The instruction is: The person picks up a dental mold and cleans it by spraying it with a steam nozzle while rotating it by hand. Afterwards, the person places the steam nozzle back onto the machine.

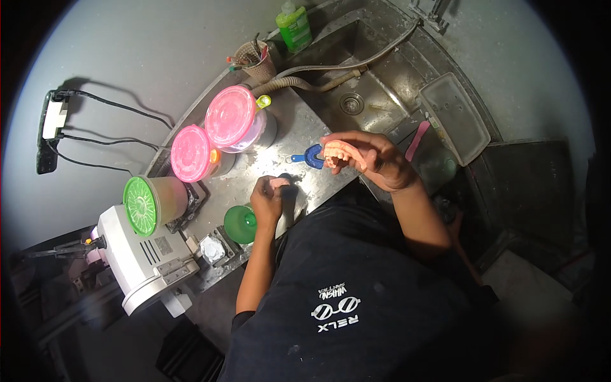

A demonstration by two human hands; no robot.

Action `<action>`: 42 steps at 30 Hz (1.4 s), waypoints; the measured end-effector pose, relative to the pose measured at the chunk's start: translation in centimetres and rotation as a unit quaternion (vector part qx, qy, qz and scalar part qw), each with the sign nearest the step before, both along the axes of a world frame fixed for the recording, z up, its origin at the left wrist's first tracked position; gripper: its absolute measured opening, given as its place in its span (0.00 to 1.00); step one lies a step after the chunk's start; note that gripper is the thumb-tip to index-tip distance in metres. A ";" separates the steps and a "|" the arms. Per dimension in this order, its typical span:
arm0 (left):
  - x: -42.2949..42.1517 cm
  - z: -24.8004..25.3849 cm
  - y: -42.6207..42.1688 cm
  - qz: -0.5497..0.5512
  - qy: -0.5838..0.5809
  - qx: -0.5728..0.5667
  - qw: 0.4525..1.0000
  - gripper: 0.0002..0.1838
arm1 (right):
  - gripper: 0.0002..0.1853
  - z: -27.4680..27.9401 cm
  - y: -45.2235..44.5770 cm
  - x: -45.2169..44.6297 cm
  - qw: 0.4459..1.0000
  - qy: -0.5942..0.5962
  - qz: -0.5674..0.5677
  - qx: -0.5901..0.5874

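My right hand [385, 162] holds up a pale orange, horseshoe-shaped dental cast [344, 153] with its teeth showing, fingers wrapped round one side. A blue impression tray [312, 156] with a short handle lies on the metal counter [298, 114], just left of the cast. Lower down, my left hand [267, 197] is closed on a small pinkish piece [278, 183] near the counter surface; a dark item beside it is partly hidden. Next to my left wrist sits a green bowl [240, 224].
Two pink-lidded tubs [230, 116] and a green-lidded tub [141, 205] line the back-left edge. A cup of tools [256, 63], a hose [318, 70] and a steel sink [356, 83] lie beyond. A white machine [137, 248] stands left. A pink spatula [417, 140] lies right.
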State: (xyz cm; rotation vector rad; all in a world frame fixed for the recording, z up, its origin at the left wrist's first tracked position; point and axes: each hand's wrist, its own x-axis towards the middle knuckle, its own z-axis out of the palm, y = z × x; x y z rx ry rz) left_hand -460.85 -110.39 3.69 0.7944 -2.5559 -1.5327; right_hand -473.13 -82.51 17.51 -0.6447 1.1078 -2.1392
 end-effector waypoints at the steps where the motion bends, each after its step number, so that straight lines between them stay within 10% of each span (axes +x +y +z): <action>1: 0.0 -0.7 -0.1 -0.018 0.030 -0.059 0.998 0.12 | 0.53 0.0 0.0 0.0 1.000 0.000 -0.001 0.000; 5: -0.6 -0.2 0.7 -0.068 -0.021 -0.251 0.965 0.17 | 0.46 -0.2 0.3 0.5 1.000 0.014 -0.008 -0.027; 22: 0.4 1.5 0.9 -0.127 0.038 -0.297 0.946 0.24 | 0.40 -0.6 -0.9 11.9 0.986 -0.002 -0.154 -0.057; 27: 4.5 10.0 2.4 -0.308 0.224 0.118 0.917 0.15 | 0.32 -1.3 -3.7 19.8 0.968 -0.105 -0.218 -0.067; 42: 21.1 9.8 8.5 -0.562 -0.077 0.407 0.716 0.11 | 0.43 -2.6 -2.5 45.9 0.889 -0.228 -0.394 0.046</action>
